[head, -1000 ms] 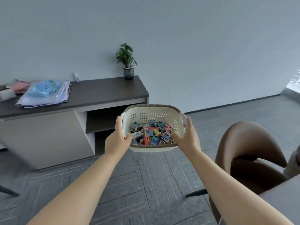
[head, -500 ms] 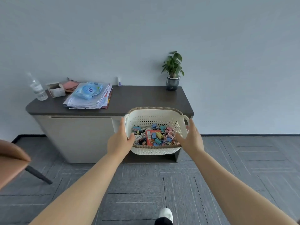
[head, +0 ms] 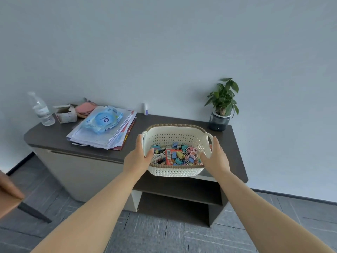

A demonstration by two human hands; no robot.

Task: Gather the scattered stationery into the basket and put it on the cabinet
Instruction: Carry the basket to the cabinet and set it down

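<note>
A cream perforated basket (head: 174, 136) with a brown rim holds a heap of coloured binder clips and other stationery (head: 176, 156). My left hand (head: 137, 157) grips its left side and my right hand (head: 215, 157) grips its right side. I hold the basket over the front right part of the dark cabinet top (head: 160, 121); I cannot tell whether its base touches the top.
On the cabinet lie a stack of papers with a blue wet-wipes pack (head: 103, 120), a small box (head: 65, 113), a clear bottle (head: 41, 109) and a small white bottle (head: 145, 109). A potted plant (head: 221, 106) stands at the back right corner. A chair edge (head: 9, 196) shows at left.
I have come closer to the cabinet. The basket, held in both hands, has moved from in front of the cabinet to over its top.
</note>
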